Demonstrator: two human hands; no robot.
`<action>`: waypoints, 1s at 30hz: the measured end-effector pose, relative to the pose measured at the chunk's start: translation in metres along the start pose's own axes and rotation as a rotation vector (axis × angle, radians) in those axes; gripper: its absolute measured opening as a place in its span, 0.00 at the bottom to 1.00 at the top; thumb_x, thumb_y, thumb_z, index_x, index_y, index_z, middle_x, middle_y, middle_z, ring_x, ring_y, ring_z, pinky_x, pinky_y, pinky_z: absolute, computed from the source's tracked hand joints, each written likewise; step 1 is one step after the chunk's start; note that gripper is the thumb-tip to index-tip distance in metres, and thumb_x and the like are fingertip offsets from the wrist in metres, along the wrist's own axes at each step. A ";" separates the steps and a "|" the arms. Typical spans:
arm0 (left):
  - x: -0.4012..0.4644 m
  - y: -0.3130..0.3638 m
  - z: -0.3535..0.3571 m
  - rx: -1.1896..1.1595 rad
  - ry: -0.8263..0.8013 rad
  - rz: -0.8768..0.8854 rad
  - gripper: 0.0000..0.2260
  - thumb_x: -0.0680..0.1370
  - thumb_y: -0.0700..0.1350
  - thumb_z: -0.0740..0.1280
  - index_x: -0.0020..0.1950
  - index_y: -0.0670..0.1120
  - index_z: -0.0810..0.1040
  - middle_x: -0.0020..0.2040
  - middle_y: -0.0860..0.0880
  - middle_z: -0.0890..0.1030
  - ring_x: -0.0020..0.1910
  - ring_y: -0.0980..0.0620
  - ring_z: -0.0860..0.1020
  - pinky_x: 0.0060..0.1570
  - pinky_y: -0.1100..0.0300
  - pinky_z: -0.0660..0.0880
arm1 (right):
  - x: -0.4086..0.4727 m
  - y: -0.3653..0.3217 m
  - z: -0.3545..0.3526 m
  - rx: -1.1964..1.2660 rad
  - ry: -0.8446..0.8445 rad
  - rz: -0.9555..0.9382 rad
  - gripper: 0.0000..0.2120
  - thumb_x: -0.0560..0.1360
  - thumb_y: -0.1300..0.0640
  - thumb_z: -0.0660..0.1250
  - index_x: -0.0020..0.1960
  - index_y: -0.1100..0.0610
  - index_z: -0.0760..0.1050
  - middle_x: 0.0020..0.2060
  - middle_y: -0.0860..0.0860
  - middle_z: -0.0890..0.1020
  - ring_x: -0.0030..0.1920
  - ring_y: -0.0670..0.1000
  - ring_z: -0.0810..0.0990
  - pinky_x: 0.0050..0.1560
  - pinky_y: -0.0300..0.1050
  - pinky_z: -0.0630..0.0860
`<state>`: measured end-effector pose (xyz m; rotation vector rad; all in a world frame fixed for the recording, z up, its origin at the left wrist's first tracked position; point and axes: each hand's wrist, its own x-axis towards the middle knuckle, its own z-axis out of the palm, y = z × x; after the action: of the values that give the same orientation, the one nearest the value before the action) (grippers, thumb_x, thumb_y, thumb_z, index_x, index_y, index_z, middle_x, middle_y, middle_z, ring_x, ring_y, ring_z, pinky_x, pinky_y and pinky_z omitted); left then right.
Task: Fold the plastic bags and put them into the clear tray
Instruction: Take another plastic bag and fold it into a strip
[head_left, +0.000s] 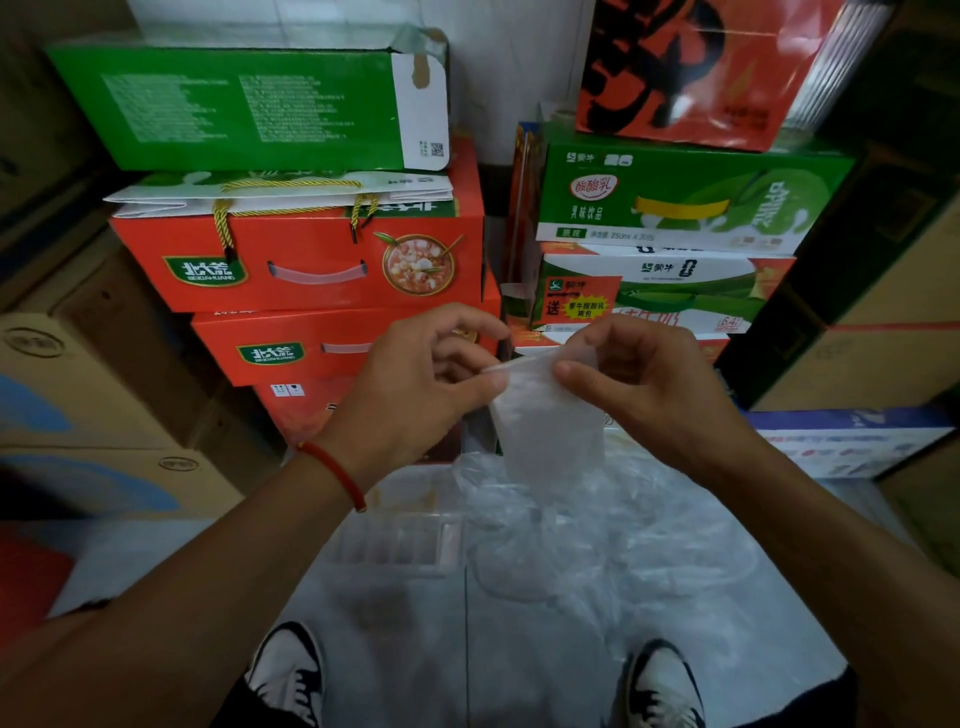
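Stacked cartons fill the background. Left hand (415, 384) and right hand (639, 384) pinch one plastic bag (548, 415) mid-fold; loose bags (613, 514) lie below, clear tray (395, 543) apparently unfilled.

Orange boxes (296, 270), translucent white bag (545, 415)

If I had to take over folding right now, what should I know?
Left hand: pinching the top edge of the plastic bag.
Right hand: pinching the same edge beside it; the bag hangs down between them.
Clear tray: on the floor below the hands; I cannot tell if anything is in it.
Loose plastic bags: heaped on the floor to the tray's right.
Done: one bag picked up and being folded.
Left: finish the fold, put it in the tray, then do the heap.
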<state>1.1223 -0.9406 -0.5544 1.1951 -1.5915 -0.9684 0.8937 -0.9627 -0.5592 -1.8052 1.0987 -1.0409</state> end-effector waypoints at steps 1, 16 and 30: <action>0.000 0.001 0.000 0.005 -0.009 0.006 0.15 0.74 0.36 0.76 0.58 0.46 0.81 0.41 0.48 0.86 0.43 0.44 0.84 0.49 0.54 0.81 | 0.000 -0.001 0.001 0.000 -0.001 -0.002 0.04 0.76 0.58 0.76 0.48 0.55 0.83 0.42 0.52 0.87 0.44 0.54 0.87 0.47 0.50 0.84; 0.000 -0.004 0.003 -0.167 0.074 -0.087 0.10 0.77 0.37 0.73 0.57 0.44 0.82 0.41 0.46 0.86 0.37 0.50 0.80 0.40 0.59 0.78 | 0.000 -0.006 0.006 0.044 0.123 -0.003 0.03 0.75 0.56 0.76 0.45 0.55 0.84 0.37 0.51 0.87 0.37 0.48 0.85 0.38 0.44 0.82; -0.004 0.003 0.009 -0.180 -0.144 -0.283 0.16 0.77 0.54 0.70 0.58 0.45 0.83 0.49 0.44 0.87 0.50 0.41 0.85 0.56 0.41 0.81 | 0.000 -0.006 0.020 0.309 0.077 0.225 0.11 0.76 0.62 0.76 0.58 0.59 0.85 0.48 0.53 0.89 0.49 0.53 0.88 0.49 0.47 0.85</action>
<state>1.1138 -0.9356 -0.5552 1.2680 -1.4318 -1.3772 0.9134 -0.9568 -0.5612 -1.3755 1.0907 -1.0838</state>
